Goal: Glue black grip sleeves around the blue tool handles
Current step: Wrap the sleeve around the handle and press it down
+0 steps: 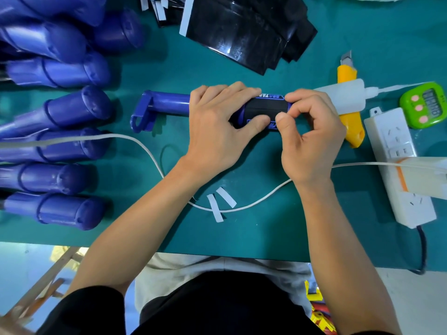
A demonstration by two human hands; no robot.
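One blue handle (167, 105) w/ black sleeve (266, 108) wrapped on it, mid-table.
It lies sideways, hook end to the left; sleeve sits round its right part, blue lettered edges showing above & below. More blue handles (60, 112) stacked at left; black sleeve sheets (242, 32) piled at top.

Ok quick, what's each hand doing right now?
Left hand: grips the blue handle, thumb on the black sleeve.
Right hand: pinches the sleeve's right end.

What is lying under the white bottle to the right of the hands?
A yellow utility knife lies under the white bottle, crossing it. Its blade end and tail show; its middle is covered by the bottle.
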